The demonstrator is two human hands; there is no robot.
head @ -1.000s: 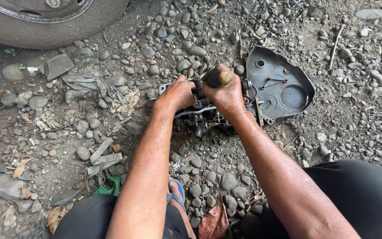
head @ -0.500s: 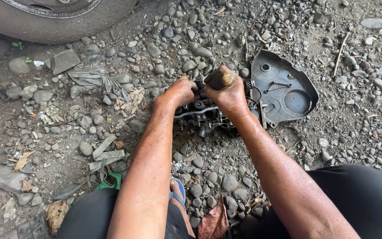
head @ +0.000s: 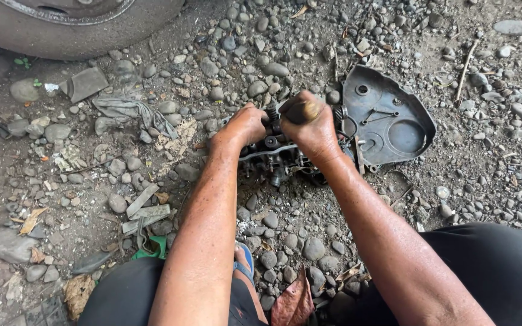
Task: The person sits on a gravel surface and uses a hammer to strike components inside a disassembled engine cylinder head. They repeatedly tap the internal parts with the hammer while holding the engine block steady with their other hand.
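A dark, greasy engine part [head: 273, 158] with valve springs lies on the gravel in front of me. My left hand [head: 246, 125] rests on its left end with the fingers curled over it. My right hand [head: 314, 130] is closed around a tool with a brown wooden handle [head: 302, 111], held upright over the part's top. The tool's lower end is hidden by my hand. Both forearms reach forward from the bottom of the view.
A dark metal engine cover [head: 388, 118] lies just right of the part. A tyre [head: 74, 21] fills the top left. A grey rag [head: 129, 110], flat metal scraps [head: 145, 208] and a green piece [head: 152, 249] lie to the left on the stony ground.
The view has shifted slightly; both hands stay on the engine part, the right hand still gripping the wooden handle in nearly the same spot.
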